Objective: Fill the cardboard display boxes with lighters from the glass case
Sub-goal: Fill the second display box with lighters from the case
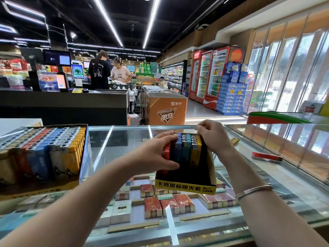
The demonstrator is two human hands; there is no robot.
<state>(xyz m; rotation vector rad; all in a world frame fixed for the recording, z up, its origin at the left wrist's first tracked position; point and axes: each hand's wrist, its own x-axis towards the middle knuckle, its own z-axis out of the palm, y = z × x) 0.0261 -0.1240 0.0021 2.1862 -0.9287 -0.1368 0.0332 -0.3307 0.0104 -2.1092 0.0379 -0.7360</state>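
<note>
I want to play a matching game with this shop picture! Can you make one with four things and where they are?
Things:
1. big full lighter box
2. yellow-fronted lighter box
3. loose red lighter
4. bracelet

Places:
A. lying alone on the glass, far right
B. on the right wrist
C. between both hands
D. on the glass, far left

Pairs: 1-D, 2-C, 3-A, 4-B

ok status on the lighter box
Left hand and right hand both on lighters in yellow display box. Part filled. Loose red lighter lies right.
</note>
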